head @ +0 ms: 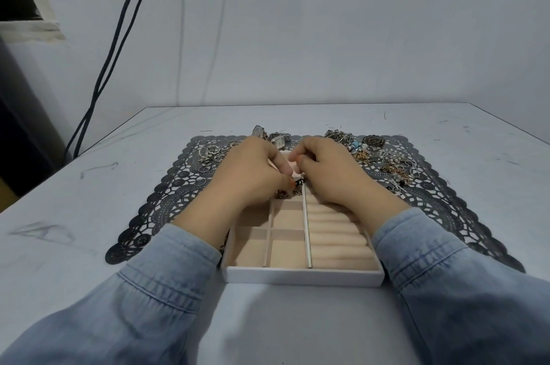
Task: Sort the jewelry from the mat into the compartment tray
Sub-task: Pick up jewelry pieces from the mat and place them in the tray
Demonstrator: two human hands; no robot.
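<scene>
- A small dark piece (299, 182) sits over the tray's (303, 277) middle column, toward the far end, pinched by the left grip (253, 169). It looks light, dangly and probably snag-prone, so it is best held by its solid body.
- The right grip (324, 171) is just beside it, fingers curled; I cannot tell whether it holds anything.
- Jewelry (384, 160) lies in heaps left and right of the tray, on the mat (166, 201) on the counter (89, 245).
</scene>
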